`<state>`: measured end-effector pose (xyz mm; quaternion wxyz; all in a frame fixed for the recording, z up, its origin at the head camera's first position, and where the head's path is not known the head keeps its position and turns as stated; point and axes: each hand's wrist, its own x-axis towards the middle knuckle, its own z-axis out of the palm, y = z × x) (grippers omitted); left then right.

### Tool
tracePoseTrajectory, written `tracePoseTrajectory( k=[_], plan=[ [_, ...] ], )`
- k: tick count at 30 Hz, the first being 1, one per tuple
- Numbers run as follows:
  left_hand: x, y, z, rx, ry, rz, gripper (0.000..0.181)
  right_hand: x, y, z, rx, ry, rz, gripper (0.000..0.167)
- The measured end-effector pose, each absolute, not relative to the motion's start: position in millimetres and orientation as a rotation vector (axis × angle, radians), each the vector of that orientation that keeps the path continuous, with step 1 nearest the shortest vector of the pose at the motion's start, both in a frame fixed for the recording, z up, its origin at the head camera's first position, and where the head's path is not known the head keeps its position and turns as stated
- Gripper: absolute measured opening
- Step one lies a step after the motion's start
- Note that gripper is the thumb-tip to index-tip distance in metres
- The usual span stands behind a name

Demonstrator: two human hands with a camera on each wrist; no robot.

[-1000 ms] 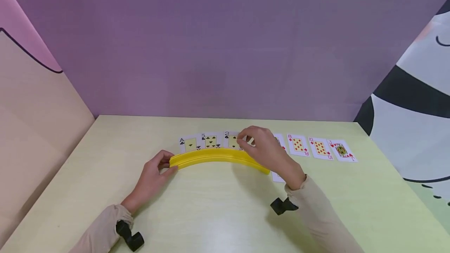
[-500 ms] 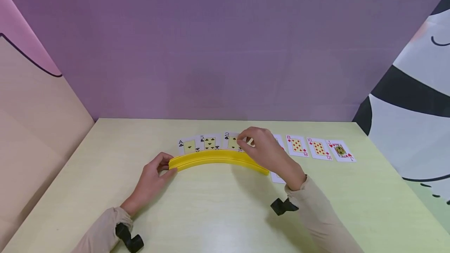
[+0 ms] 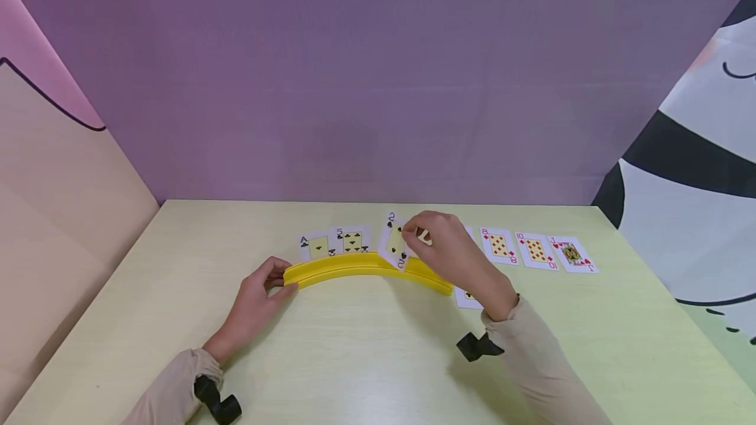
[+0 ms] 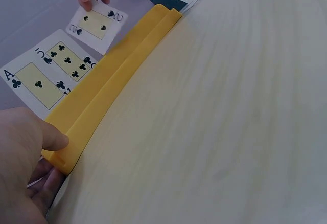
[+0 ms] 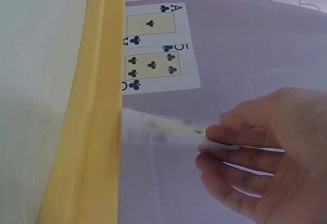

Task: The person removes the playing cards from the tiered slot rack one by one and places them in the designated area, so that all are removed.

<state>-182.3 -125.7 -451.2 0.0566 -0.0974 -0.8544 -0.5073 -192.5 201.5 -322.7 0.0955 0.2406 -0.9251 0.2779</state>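
Observation:
A curved yellow card rack [image 3: 354,263] lies on the table, its left end gripped by my left hand [image 3: 255,300], thumb in front as the left wrist view shows. An ace of clubs [image 3: 317,246] and a five of clubs [image 3: 353,240] stand in the rack's left part. My right hand [image 3: 451,251] pinches the two of spades [image 3: 391,241] by its right edge, tilted, over the rack right of the five. In the right wrist view that card [image 5: 163,129] is blurred.
Right of the rack lie an eight of diamonds [image 3: 499,245], a ten of diamonds [image 3: 536,250] and a jack of hearts [image 3: 573,253]. Other cards, one at the rack's right end [image 3: 468,298], are partly hidden by my right hand. A purple wall stands behind the table [image 3: 354,359].
The two of spades has risen and tilted in my right hand, its lower edge now in front of the rack's back edge. My left hand has kept its grip on the rack.

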Motion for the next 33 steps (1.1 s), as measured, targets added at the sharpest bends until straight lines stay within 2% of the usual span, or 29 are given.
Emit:
tracePoseTrajectory(
  k=[33],
  plan=[
    [-182,-127,-453,-0.323,-2.585,-1.526,0.027,-182,199,-319,0.786,-2.647,0.862,0.014]
  ],
)
